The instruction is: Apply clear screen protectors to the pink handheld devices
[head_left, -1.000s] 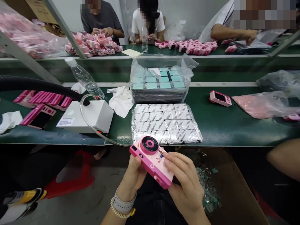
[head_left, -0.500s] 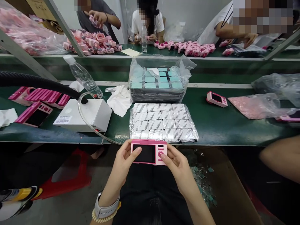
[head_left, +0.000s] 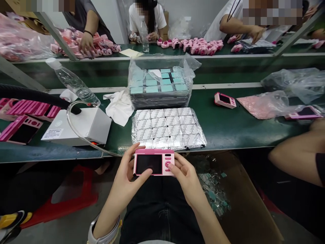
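A pink toy camera (head_left: 149, 164) is held level above my lap, its dark screen and buttons facing me. My left hand (head_left: 128, 173) grips its left end, thumb along the lower edge of the screen and index finger near the top corner. Around the right end, my right hand (head_left: 185, 171) is closed, with the thumb by the round button and the other fingers behind. Just beyond the camera, a plastic-wrapped sheet of white printed squares (head_left: 167, 128) lies at the bench's near edge.
Behind the sheet stands a bagged stack of teal-faced panels (head_left: 159, 89). To the left are a white box (head_left: 78, 127) with a hose, a leaning bottle (head_left: 73, 83) and pink cameras (head_left: 22, 128). Another camera (head_left: 225, 100) lies right. People work across the bench.
My left thumb has slid from the screen's upper part to its lower edge, and the left index finger has lifted. The view has shifted right. A co-worker's hand opposite has lowered into the pink pile.
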A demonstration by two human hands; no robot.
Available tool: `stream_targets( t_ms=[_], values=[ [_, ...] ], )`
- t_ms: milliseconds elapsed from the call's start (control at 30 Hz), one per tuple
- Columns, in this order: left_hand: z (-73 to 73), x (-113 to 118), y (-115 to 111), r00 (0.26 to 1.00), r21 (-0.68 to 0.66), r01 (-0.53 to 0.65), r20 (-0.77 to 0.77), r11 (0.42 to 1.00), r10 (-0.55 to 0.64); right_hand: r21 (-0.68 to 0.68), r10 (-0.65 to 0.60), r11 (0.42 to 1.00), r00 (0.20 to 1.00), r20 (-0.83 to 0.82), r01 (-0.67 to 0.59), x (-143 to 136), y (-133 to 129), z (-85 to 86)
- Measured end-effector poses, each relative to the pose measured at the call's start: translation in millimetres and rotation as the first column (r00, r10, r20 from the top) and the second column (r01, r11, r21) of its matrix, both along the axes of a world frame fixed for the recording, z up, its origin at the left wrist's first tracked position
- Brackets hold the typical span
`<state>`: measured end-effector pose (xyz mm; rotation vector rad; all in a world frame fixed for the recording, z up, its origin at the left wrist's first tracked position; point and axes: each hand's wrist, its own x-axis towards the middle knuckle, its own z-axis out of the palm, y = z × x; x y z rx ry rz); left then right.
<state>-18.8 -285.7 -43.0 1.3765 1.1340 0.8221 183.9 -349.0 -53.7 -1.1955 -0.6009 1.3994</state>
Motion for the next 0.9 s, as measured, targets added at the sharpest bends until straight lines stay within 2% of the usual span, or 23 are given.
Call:
stream_targets(
  t_ms=[67,167,267,367,433,500,567,667,733,800,900],
  values=[
    [1.7,-3.1,0.3,0.993,0.028,0.076,-0.092,0.997,-0.073,-0.004,-0.004,1.0,0.999,-0.04,0.004,3.0,-2.7,1.6],
    [3.5,-6.1,1.0,0.98,0.049,0.116,-0.168,0.992,-0.106,0.016,0.02,1.0,0.998,-0.059,-0.019,6.0,-6.3,0.0],
    [3.0,-8.7,1.6,0.989,0.009,0.109,-0.105,0.994,-0.107,0.037,0.022,0.999,0.999,-0.049,-0.02,6.2,-9.2,-1.9],
    [0.4,-15.0,0.8,0.997,-0.007,0.052,-0.053,0.999,-0.052,0.02,-0.006,1.0,0.998,-0.057,0.007,5.0,-11.4,-2.2],
    [-0.9,-21.9,-1.5,0.995,0.049,0.01,-0.101,0.999,-0.005,0.011,-0.018,1.0,0.998,-0.062,0.018,4.3,-11.9,-2.8],
    [-0.3,-29.1,-5.4,0.975,0.208,0.0,-0.216,0.978,0.046,0.019,-0.014,1.0,0.998,-0.066,0.016,3.7,-11.6,-4.9],
    [2.9,-33.7,-10.2,0.929,0.418,0.081,-0.36,0.905,0.084,0.048,0.002,0.999,0.998,-0.069,0.001,2.7,-11.2,-8.0],
    [9.9,-30.8,-15.8,0.825,0.592,0.349,-0.562,0.726,0.062,0.093,0.049,0.995,0.997,-0.065,-0.043,-0.9,-10.9,-11.7],
    [13.1,-23.6,-16.6,0.747,0.604,0.507,-0.664,0.615,0.036,0.102,0.092,0.991,0.994,-0.056,-0.085,-4.7,-10.8,-12.5],
    [13.1,-15.7,-14.7,0.685,0.581,0.606,-0.728,0.543,0.014,0.108,0.11,0.989,0.993,-0.031,-0.106,-9.0,-9.6,-12.7],
    [7.1,-7.6,-9.6,0.68,0.567,0.637,-0.732,0.522,-0.035,0.085,0.067,0.994,0.994,0.087,-0.075,-15.1,-4.6,-13.5]
  ],
)
